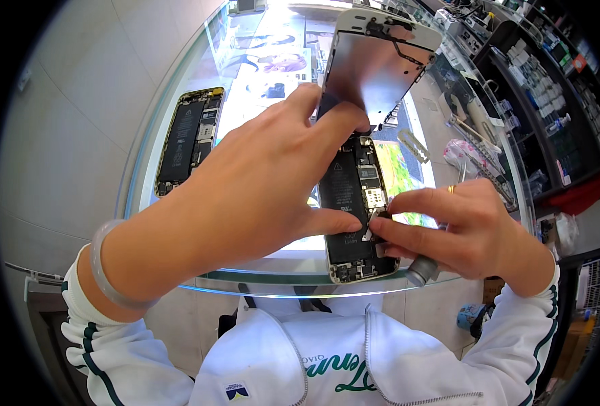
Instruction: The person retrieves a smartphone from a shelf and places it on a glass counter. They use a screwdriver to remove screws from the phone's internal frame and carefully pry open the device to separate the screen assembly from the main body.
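I have the opened phone (344, 186) at the worktop (276, 264)'s near edge, its screen (374, 74) tilted up at the far end. The left hand (266, 162) spreads wide, thumb on the black battery (340, 245), forefinger at the screen's lower end; I can't tell whether its fingers clamp the screen. The right hand (452, 230)'s fingertips close narrowly at a small silvery piece (368, 234); whether they grip it, I can't tell. A second phone body (183, 135) lies by the left edge.

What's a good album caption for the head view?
Left hand and right hand over an opened phone, its screen raised, on a glass counter, with another opened phone farther left.
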`<state>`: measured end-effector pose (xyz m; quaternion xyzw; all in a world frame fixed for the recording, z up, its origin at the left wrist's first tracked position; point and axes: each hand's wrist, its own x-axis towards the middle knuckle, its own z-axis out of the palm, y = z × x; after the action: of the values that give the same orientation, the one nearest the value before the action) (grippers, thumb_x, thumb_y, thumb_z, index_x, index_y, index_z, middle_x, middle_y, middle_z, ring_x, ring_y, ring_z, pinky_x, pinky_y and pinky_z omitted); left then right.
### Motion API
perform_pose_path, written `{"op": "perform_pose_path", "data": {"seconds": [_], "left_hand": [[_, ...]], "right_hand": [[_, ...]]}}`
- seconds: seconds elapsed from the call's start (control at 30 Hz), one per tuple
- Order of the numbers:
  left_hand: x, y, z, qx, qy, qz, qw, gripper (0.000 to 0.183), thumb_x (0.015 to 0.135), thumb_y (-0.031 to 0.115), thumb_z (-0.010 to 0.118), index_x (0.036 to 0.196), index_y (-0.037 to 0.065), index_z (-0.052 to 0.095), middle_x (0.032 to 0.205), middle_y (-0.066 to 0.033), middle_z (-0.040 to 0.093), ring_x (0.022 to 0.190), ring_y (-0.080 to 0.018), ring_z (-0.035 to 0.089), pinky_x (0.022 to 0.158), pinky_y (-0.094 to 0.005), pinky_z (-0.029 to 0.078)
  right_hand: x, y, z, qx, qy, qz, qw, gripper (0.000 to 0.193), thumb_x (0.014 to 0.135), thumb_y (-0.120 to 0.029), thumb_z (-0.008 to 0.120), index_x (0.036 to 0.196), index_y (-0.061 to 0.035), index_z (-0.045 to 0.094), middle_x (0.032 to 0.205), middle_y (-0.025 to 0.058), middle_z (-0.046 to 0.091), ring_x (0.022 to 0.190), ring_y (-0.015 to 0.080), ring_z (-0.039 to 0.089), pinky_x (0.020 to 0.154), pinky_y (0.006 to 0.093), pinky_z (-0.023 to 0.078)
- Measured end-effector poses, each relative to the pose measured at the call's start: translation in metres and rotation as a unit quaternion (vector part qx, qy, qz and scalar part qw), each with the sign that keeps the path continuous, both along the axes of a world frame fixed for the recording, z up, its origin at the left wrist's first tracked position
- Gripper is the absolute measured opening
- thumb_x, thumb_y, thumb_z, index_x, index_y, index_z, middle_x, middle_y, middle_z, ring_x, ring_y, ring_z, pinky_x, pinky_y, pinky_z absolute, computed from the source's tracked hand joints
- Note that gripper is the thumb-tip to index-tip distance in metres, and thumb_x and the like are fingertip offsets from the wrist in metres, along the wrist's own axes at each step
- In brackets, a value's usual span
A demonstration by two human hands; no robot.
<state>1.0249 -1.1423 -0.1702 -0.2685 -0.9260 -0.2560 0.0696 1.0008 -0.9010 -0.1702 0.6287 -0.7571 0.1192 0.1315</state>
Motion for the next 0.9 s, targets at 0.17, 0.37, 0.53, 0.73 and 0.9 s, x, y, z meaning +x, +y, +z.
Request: {"op": "perform_pose_path", "data": {"seconds": [0.17, 0.37, 0.53, 0.73, 0.9], "left_hand": [[-0.0003, 0.0003, -0.0011, 0.002, 0.01, -0.002, 1.0, 0.077, 0.056, 0.028, 0.087, 0.12, 0.009, 0.048, 0.11, -0.015, 0.053, 0.099, -0.0356, 0.054, 0.083, -0.0413, 0.046], [0.0025, 0.0041, -0.0016, 0.0, 0.022, 0.007, 1.0, 0.081, 0.054, 0.032, 0.088, 0.119, 0.006, 0.048, 0.109, -0.0148, 0.053, 0.099, -0.0358, 0.054, 0.082, -0.0411, 0.047], [0.0019, 0.0048, -0.0049, 0.0, 0.029, 0.015, 0.999, 0.082, 0.054, 0.033, 0.088, 0.119, 0.006, 0.047, 0.109, -0.0156, 0.053, 0.097, -0.0359, 0.055, 0.081, -0.0405, 0.047], [0.0036, 0.005, -0.0053, -0.012, 0.055, 0.019, 0.998, 0.083, 0.053, 0.031, 0.088, 0.121, 0.007, 0.047, 0.111, -0.0155, 0.052, 0.104, -0.0363, 0.049, 0.087, -0.0431, 0.043], [0.0044, 0.0024, -0.0016, 0.002, 0.088, 0.024, 0.996, 0.072, 0.053, 0.028, 0.088, 0.115, 0.008, 0.055, 0.113, -0.0133, 0.052, 0.106, -0.0328, 0.047, 0.089, -0.0431, 0.042]], "right_hand": [[0.0054, 0.0014, 0.0022, 0.035, 0.031, 0.005, 0.999, 0.027, 0.073, -0.017, 0.067, 0.099, -0.0086, 0.068, 0.091, 0.0029, 0.059, 0.049, 0.0092, 0.054, 0.037, 0.0241, 0.038], [0.0089, 0.0005, 0.0041, 0.042, 0.037, -0.004, 0.998, 0.025, 0.073, -0.015, 0.066, 0.096, -0.0066, 0.068, 0.097, 0.0056, 0.064, 0.051, 0.0092, 0.057, 0.037, 0.0232, 0.039], [0.004, 0.0013, 0.0008, 0.032, 0.028, 0.021, 0.999, 0.023, 0.073, -0.014, 0.066, 0.094, -0.0064, 0.068, 0.101, 0.0085, 0.065, 0.051, 0.009, 0.057, 0.037, 0.0229, 0.039], [0.0042, 0.0019, 0.0031, 0.02, 0.019, 0.014, 1.0, 0.025, 0.072, -0.015, 0.068, 0.095, -0.007, 0.069, 0.1, 0.0076, 0.064, 0.052, 0.0088, 0.058, 0.038, 0.0223, 0.039], [0.006, 0.0001, 0.0, 0.01, 0.006, 0.03, 0.999, 0.023, 0.073, -0.016, 0.069, 0.095, -0.0068, 0.069, 0.099, 0.0071, 0.063, 0.056, 0.0097, 0.06, 0.039, 0.0225, 0.041]]}}
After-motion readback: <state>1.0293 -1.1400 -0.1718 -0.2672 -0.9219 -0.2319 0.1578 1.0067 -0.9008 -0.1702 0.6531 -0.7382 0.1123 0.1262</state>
